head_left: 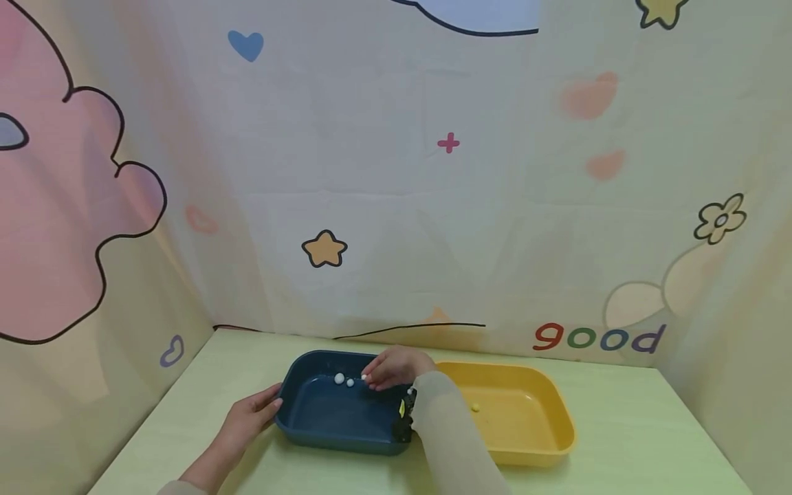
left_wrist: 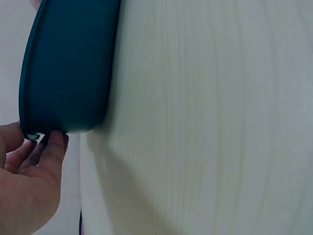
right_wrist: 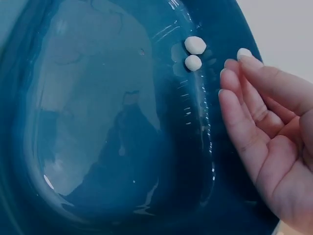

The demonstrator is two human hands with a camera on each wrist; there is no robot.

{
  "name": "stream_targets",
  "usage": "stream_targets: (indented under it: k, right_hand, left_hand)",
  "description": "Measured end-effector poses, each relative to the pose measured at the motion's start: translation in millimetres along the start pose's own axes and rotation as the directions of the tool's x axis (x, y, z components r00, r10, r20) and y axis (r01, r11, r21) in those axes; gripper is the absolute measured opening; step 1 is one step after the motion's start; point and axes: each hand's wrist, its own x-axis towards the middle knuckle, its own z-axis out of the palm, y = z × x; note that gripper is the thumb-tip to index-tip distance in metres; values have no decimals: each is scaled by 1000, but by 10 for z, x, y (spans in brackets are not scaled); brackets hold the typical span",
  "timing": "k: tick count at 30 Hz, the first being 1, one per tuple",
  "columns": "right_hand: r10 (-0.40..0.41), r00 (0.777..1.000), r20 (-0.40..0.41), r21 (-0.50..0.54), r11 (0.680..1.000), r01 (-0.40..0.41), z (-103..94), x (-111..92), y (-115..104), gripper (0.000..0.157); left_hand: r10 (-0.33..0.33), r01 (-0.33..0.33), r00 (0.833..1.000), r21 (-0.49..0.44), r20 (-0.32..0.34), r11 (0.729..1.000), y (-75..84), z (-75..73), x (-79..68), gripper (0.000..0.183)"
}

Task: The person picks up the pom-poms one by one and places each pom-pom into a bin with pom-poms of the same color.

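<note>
While L hand (head_left: 250,414) grips the rim of the blue tray (head_left: 334,419) w/ thumb & fingers, R hand (head_left: 396,368) is over the tray's far side, fingertips close together, gap narrow. Those tips look to pinch a white ball (right_wrist: 243,53). The big ball (head_left: 339,379) & small ball (head_left: 350,383) lie in the tray just L of R hand's tips, side by side.

Step in hand, my read: handling balls singly, w/ L hand steadying the tray. Prob. a pick-up or a set-down; can't tell which. Next move: if lifting, keep a light, firm pinch & clear the wall; if placing, go low before letting go so it doesn't roll.

R of R hand: yellow tray (head_left: 520,419), w/ a yellow ball (head_left: 475,407) in it, nearer the person than R hand's tips.

Hard to see: R sleeve (head_left: 452,426) covers yellow tray's L part; black gear (head_left: 402,423) at R wrist hides blue tray's R end, & a tiny white spot by it is unclear. L wrist view shows only the tray's outside, L hand cut off by the frame edge.
</note>
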Motion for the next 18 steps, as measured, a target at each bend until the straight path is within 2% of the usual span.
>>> stream_targets:
  k: [9, 18]
  right_hand:
    - [107, 994, -36, 20, 994, -107, 49, 15, -55, 18]
    - [146, 988, -41, 40, 989, -145, 135, 28, -38, 19]
  left_hand:
    - [-2, 2, 1000, -5, -10, 1000, -11, -1, 3, 45]
    - [-1, 0, 1000, -20, -16, 1000, -39, -3, 22, 45]
